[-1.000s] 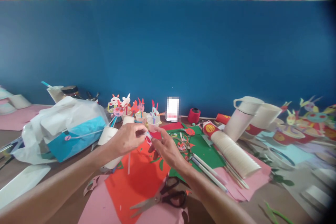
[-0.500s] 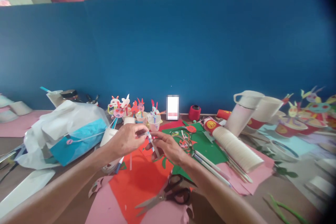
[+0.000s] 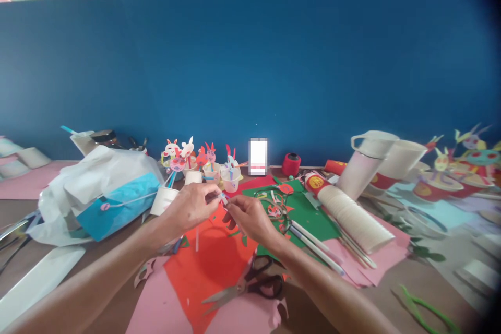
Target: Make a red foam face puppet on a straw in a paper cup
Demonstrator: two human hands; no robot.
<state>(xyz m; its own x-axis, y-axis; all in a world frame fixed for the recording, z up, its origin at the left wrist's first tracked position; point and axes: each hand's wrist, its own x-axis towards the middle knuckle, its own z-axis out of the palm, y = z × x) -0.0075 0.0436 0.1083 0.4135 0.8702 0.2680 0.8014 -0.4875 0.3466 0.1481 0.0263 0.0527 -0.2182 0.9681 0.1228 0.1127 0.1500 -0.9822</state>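
Observation:
My left hand point(image 3: 195, 206) and my right hand point(image 3: 250, 219) meet above a sheet of orange-red paper point(image 3: 219, 271). Between their fingertips is a small whitish strip point(image 3: 224, 199) with some blue on it; whether it is paper or tape I cannot make out. Both hands are closed in a pinch on it. Scissors point(image 3: 242, 288) with black handles lie partly spread on the paper, nearer to me. Green paper point(image 3: 313, 214) with cut scraps lies to the right of my right hand. A white paper cup point(image 3: 162, 201) stands behind my left wrist.
Small cups with paper animal figures point(image 3: 211, 155) stand along the blue partition point(image 3: 250, 62). At left lies a plastic bag point(image 3: 105, 177). To the right are a stack of paper cups point(image 3: 356, 216), a white jug point(image 3: 364, 162) and markers point(image 3: 313, 248). Beyond the partition is a person.
My right fingers have closed in near the left fingertips. The pale strip that hung down between the hands now shows only as a short piece. The view has tilted slightly.

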